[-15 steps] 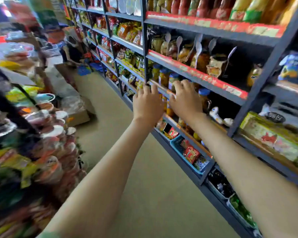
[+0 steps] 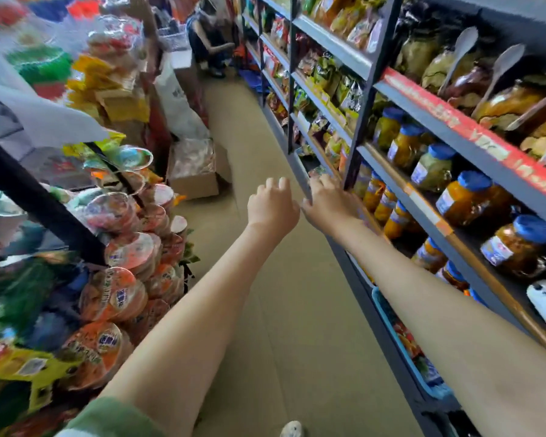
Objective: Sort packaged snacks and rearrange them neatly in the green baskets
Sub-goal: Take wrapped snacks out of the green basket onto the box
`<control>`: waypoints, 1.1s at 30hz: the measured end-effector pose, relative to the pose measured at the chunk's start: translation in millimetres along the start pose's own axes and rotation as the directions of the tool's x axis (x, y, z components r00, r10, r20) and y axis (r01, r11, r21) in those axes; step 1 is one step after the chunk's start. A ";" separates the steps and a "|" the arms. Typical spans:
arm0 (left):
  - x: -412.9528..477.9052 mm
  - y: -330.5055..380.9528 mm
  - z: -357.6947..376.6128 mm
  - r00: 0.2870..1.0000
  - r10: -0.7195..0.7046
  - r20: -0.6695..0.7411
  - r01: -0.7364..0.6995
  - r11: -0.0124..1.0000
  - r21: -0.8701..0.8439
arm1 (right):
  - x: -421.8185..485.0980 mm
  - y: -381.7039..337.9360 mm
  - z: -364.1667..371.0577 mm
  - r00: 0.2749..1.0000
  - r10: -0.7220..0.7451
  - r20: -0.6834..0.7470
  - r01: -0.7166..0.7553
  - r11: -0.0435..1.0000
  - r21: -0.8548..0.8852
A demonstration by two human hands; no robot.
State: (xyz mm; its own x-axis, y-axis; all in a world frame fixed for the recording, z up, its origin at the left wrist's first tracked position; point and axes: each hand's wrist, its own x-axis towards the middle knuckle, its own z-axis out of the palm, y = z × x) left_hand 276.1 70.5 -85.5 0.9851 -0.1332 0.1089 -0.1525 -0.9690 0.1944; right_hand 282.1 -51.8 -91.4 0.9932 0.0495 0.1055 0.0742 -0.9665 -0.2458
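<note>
two bare hands reach out into a shop aisle, and neither holds an item.

1. far left: stacked round instant-noodle bowls with orange foil lids (image 2: 130,247) lie on their sides with the lids toward the aisle, probably so the labels can be read from the walkway.
2. centre floor: an open brown cardboard box (image 2: 196,175) with clear-wrapped goods on top sits against the left display, out of the walking line. a person (image 2: 208,42) crouches at the far end of the aisle.
3. left hand (image 2: 273,205): it hangs over the floor with its fingers loosely curled and grips nothing. it is just beside the right hand, placed to assist.
4. right hand (image 2: 328,201): its fingers are spread and lie against the front edge of the dark grey metal shelving unit (image 2: 356,115). nothing is pinched or enclosed. this looks like a reach toward stock, not a grasp.
5. crinkled yellow-and-green packaged snacks (image 2: 327,72) stand in rows on the shelves beyond the right hand. more packets sit just past its fingertips.
6. right: glass jars with blue lids (image 2: 473,197) fill the nearer bay.
7. lower right: a blue plastic basket (image 2: 391,326) sits on the bottom shelf. the green baskets cannot be made out in this view.

judgement: sorting is at an early stage, and the next step is to take hold of a packet.
</note>
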 end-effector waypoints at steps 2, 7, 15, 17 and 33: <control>40.2 -18.2 -0.3 0.999 -0.050 -0.007 0.050 0.999 0.013 | 46.1 -1.0 8.2 0.999 -0.041 0.005 0.041 0.999 -0.011; 148.7 -73.9 -9.4 0.980 -0.171 -0.102 0.176 0.984 0.034 | 182.4 -6.5 17.8 0.989 -0.141 -0.037 0.142 0.989 0.035; 317.6 -164.4 -15.7 0.873 -0.396 -0.284 0.420 0.907 0.026 | 412.5 -46.1 39.3 0.915 -0.388 -0.108 0.398 0.914 0.084; 348.2 -191.0 -18.8 0.834 -0.464 -0.300 0.499 0.865 0.048 | 463.0 -70.6 44.3 0.897 -0.435 -0.077 0.441 0.890 0.111; 563.6 -490.1 -92.2 0.507 -0.524 -0.684 0.752 0.657 0.054 | 768.3 -385.2 105.6 0.531 -0.805 -0.265 0.842 0.537 0.058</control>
State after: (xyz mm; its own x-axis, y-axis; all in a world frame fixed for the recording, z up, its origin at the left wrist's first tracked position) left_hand 898.7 489.6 -29.5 0.5250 0.5829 0.6202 0.6452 -0.7478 0.1567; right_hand 1026.1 385.1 -17.4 0.4441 0.7375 0.5088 0.8811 -0.4624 -0.0989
